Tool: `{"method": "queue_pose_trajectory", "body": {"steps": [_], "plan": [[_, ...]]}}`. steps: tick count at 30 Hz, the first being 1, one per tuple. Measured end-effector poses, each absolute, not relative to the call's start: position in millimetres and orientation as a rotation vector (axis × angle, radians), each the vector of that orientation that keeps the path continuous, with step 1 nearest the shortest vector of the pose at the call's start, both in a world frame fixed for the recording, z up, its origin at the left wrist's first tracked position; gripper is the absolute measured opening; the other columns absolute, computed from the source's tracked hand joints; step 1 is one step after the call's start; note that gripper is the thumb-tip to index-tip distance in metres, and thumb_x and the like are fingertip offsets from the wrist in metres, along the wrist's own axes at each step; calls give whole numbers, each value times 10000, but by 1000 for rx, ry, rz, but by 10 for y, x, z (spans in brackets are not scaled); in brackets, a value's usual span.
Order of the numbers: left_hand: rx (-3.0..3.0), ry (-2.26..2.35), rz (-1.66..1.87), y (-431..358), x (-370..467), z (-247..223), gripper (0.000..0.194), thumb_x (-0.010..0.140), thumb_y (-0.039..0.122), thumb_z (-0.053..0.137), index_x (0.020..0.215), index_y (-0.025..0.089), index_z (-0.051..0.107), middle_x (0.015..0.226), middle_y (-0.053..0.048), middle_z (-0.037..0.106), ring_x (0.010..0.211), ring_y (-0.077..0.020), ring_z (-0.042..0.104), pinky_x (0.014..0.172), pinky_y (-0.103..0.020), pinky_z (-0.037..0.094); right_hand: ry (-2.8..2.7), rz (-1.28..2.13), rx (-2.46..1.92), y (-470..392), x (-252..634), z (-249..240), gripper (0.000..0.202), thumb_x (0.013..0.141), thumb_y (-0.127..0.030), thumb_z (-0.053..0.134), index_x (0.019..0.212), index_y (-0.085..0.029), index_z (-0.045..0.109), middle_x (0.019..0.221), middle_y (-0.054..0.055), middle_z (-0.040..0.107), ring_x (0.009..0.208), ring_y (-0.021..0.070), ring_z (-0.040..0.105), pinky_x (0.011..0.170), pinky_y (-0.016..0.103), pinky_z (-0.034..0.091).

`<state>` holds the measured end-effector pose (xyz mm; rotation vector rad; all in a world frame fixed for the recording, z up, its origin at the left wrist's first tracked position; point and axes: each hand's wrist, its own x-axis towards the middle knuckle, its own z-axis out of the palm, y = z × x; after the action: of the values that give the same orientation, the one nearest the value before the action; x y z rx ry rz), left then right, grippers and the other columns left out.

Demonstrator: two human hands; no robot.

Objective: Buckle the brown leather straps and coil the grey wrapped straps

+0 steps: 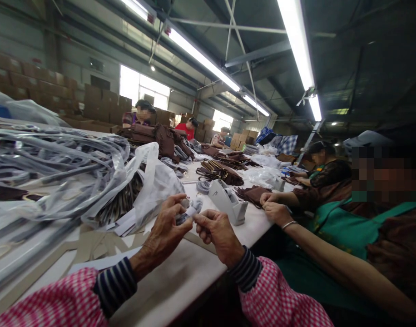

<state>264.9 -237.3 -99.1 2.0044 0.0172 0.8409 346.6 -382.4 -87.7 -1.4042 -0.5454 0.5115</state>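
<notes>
Near the middle of the view, my left hand [165,229] curls its fingers and thumb round a small grey bundle [191,211] wrapped in clear plastic with a white band. My right hand [216,232] pinches the right end of that bundle between thumb and fingertips. Both hands are just above the white table [180,277]. Directly behind my right hand stands a white tape dispenser [228,200]. A coiled grey strap [203,186] lies behind the bundle, beside the dispenser.
Plastic-wrapped grey straps [58,154] and a clear bag [160,177] cover the left side. Flat beige strips [92,243] lie before them. Brown bags [163,138] are piled further back. At right, a person in a green apron [344,227] works close by; other people sit beyond.
</notes>
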Motion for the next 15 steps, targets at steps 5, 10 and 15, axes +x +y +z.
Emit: {"method": "queue_pose_trajectory", "body": {"steps": [5, 10, 15], "plan": [[1981, 16, 803, -2409, 2603, -902, 216, 822, 408, 608, 726, 215, 589, 1415, -114, 560, 1317, -324, 518, 1043, -451, 448, -573, 470, -1377, -3827, 3454, -905, 448, 696, -531, 861, 680, -146, 633, 554, -16, 618, 382, 53, 456, 345, 169, 282], [1877, 77, 693, -2435, 2579, -849, 250, 818, 433, 617, 730, 201, 653, 1431, -103, 576, 1294, -349, 548, 1081, -486, 445, -574, 416, -1347, -3829, 3417, -954, 458, 743, -542, 848, 680, -153, 616, 512, -27, 591, 340, 49, 417, 315, 170, 241], [1875, 28, 641, -2457, 2565, -813, 376, 924, 472, 476, 799, 212, 719, 1147, -96, 737, 1080, -294, 673, 915, -420, 558, -539, 516, -1174, -3761, 3413, -1038, 527, 758, -640, 814, 711, -156, 611, 487, -39, 554, 330, 50, 406, 313, 173, 210]]}}
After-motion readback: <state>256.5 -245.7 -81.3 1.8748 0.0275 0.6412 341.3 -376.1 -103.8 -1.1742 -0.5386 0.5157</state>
